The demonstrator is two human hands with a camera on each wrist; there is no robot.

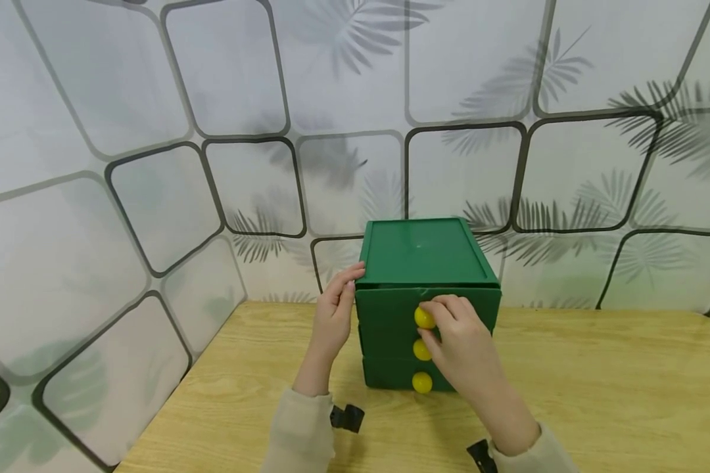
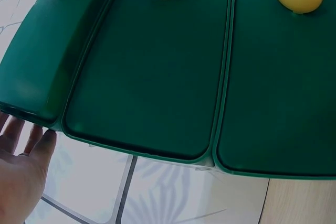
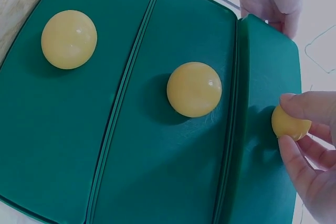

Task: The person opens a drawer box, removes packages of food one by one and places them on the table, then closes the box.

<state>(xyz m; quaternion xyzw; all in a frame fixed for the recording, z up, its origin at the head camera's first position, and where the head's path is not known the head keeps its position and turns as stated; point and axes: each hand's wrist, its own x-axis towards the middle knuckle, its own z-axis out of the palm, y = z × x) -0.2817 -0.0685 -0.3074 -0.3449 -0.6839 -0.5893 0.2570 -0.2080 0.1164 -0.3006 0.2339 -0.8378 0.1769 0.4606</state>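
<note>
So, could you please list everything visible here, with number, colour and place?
Drawer box: 1, green, on table
Drawer fronts: 3, green, stacked
Round knobs: 3, yellow, one on each front
Table: 1, light brown, under box
Backdrop: 1, pale with dark lines and leaves, behind
Unclear pieces: 2, black, one beside each sleeve
Sleeves: 2, beige, at picture bottom
Left hand: 1, bare, at box's left side
Right hand: 1, bare, pinching top knob

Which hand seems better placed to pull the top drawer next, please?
The right hand, probably: it pinches the top yellow knob, while the left hand touches the green drawer unit at its left edge.
</note>
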